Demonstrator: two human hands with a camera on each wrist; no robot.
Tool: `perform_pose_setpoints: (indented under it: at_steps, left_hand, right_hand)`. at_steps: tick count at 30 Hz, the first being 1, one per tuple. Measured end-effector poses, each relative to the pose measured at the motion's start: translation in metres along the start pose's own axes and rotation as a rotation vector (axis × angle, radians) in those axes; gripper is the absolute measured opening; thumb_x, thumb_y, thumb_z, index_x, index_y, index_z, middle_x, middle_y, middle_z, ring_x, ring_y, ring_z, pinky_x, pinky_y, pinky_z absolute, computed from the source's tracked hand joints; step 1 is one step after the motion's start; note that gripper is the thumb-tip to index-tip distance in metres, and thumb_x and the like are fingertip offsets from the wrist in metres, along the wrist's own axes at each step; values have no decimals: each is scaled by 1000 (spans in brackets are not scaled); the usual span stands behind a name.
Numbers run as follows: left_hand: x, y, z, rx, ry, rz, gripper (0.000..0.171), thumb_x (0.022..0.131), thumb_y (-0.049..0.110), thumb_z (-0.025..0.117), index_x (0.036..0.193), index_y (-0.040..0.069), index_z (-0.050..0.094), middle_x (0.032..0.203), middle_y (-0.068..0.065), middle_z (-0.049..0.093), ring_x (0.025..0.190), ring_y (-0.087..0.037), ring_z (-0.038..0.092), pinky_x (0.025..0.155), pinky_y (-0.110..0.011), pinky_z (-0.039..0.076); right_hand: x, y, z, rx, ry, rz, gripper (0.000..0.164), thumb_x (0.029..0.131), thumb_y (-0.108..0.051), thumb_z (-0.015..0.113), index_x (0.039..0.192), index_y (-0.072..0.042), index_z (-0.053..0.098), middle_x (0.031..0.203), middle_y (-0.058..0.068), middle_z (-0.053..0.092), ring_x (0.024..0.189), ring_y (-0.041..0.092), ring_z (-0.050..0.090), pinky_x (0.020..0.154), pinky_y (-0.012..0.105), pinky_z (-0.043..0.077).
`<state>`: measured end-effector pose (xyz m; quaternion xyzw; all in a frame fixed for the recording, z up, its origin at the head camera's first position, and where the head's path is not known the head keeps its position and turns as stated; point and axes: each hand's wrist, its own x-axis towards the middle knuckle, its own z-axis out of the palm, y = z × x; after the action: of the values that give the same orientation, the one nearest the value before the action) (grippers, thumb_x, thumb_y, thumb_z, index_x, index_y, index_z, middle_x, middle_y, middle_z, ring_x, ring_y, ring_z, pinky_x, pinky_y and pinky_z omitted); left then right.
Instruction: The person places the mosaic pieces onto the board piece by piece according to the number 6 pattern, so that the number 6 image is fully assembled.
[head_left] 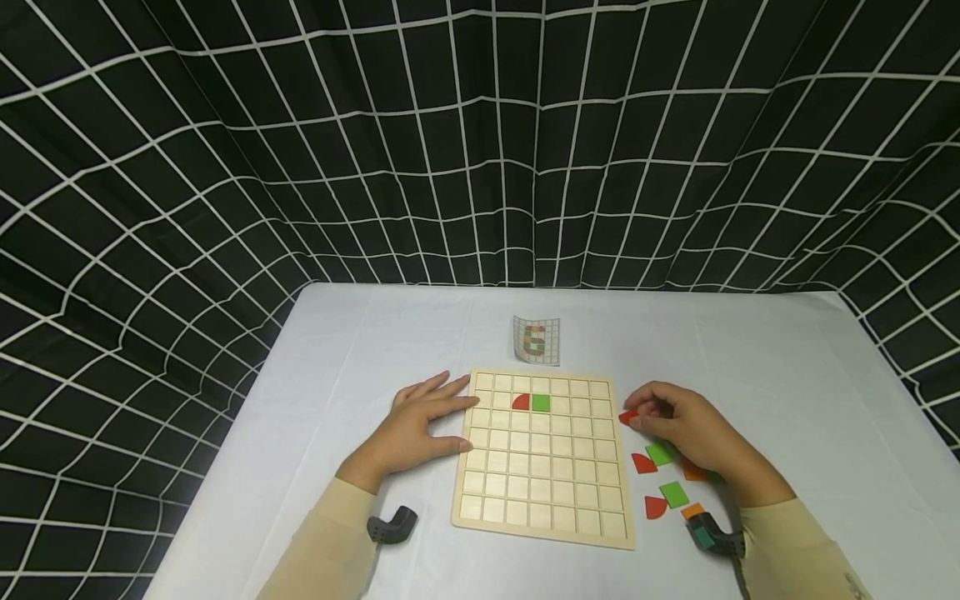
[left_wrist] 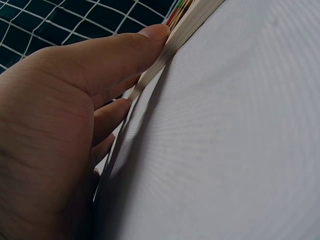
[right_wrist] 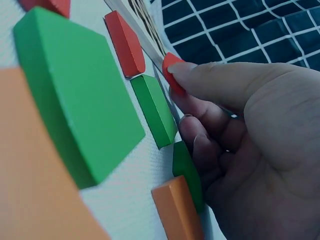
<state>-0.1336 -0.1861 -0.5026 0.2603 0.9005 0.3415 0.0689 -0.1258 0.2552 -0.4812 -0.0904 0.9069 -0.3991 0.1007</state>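
Note:
My right hand (head_left: 678,421) pinches a small red block (right_wrist: 171,73) between thumb and fingertips, just off the right edge of the board; its shape is partly hidden by the thumb. The wooden grid board (head_left: 542,492) lies flat in front of me. In its second row sit a red quarter-circle block (head_left: 522,402) and, touching its right side, a green square block (head_left: 541,403). My left hand (head_left: 416,425) rests at the board's left edge, fingers spread, with the thumb tip against the rim in the left wrist view.
A small printed pattern card (head_left: 537,341) lies behind the board. Right of the board, loose red quarter-circles (head_left: 656,507), green squares (head_left: 674,494) and orange blocks (head_left: 693,472) lie scattered, some under my right wrist. A black gridded curtain (head_left: 495,142) hangs behind the white table (head_left: 375,333).

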Motion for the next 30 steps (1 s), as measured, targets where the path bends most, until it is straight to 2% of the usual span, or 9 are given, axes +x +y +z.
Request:
perform_pose_setpoints:
  at_steps: [7,12,16,22,26,30]
  left_hand:
    - [1,-1,1,-8,-9,-15,67,92,48,87,153,27,68,171,7,41,163,-24,22,125,-55,10]
    - [2,0,0,-6,-3,-7,67,92,49,87,152,27,68,171,6,41,162,-26,23,125,-57,11]
    - [1,0,0,-6,1,-1,67,91,48,88,151,26,69,170,4,42,162,-28,24,125,-59,12]
    - [1,1,0,-7,-9,-12,67,92,48,87,152,27,68,171,6,41,162,-26,23,125,-57,10]
    - [1,0,0,-3,-13,-15,67,92,48,87,152,27,68,171,6,41,163,-25,22,125,-56,10]
    - [1,0,1,-3,-13,-14,66,92,49,87,152,27,68,171,7,41,163,-24,22,125,-55,10]
  right_hand:
    - [0,0,-1,21,10,9,11,100,-18,83,107,-13,76,91,1,64,90,24,57,74,30,48]
    - [-2,-1,-4,66,12,9,9,100,-16,82,105,-13,74,93,2,68,88,25,60,72,29,50]
    - [-3,-2,-7,116,29,-4,8,101,-10,80,106,-11,74,104,4,74,89,25,66,74,27,55]
    - [-5,-2,-9,208,26,-49,7,102,-3,76,104,-6,70,120,12,77,95,24,72,76,26,58]
    - [-5,-3,-10,217,38,-56,9,102,-5,76,106,-6,69,114,10,78,93,24,72,75,25,57]
    - [-6,-5,-11,167,81,-53,12,102,-13,80,110,-8,72,103,5,75,89,24,67,74,25,54]
